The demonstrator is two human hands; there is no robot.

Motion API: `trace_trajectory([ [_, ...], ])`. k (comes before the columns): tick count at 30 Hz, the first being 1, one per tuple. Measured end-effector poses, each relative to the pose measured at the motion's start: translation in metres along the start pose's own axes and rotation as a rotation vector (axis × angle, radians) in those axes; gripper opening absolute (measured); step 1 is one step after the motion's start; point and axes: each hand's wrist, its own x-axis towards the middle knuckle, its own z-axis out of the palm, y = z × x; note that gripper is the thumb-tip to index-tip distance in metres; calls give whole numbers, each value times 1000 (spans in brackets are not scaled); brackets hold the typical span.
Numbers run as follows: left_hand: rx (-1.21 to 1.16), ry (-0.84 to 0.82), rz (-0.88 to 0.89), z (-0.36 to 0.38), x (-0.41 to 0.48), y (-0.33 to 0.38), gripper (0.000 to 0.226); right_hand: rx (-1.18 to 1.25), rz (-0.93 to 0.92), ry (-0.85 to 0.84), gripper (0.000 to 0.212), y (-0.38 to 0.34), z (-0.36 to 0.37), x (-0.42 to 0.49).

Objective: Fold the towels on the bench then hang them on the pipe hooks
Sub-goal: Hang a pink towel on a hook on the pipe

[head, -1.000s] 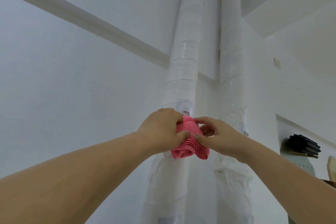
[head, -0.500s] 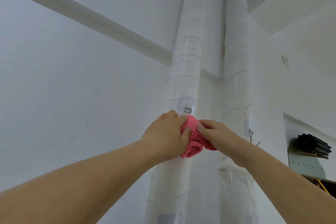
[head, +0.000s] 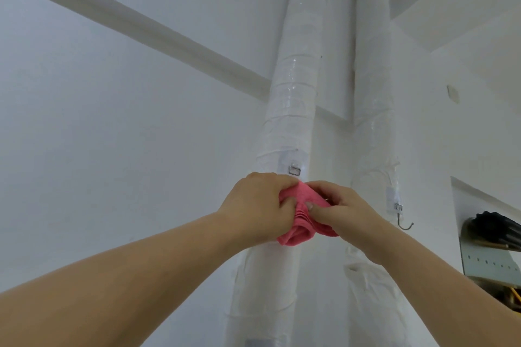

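Observation:
A folded pink towel is bunched against the left white wrapped pipe. My left hand grips its left side and my right hand pinches its right side, thumbs meeting at the middle folds. Just above the towel the metal base of a hook is taped to this pipe; the hook's lower part is hidden behind the towel and my fingers. On the right pipe a second metal hook hangs bare.
White walls and a sloping white beam fill the left. At the right edge a grey perforated panel carries a black object. The bench is out of view.
The towel and both hands stayed just under the left pipe's hook, whose base came into sight. My hands closed in tighter on the towel. The view swung a little to the right.

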Motion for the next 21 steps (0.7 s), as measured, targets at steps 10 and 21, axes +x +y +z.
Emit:
trace_trajectory([
  [10, -78, -57, -60, 1, -4, -1, 41, -19, 33, -59, 24, -4, 3, 1],
  [21, 71, -119, -55, -42, 2, 24, 33, -278, 68, 143, 38, -28, -8, -4],
])
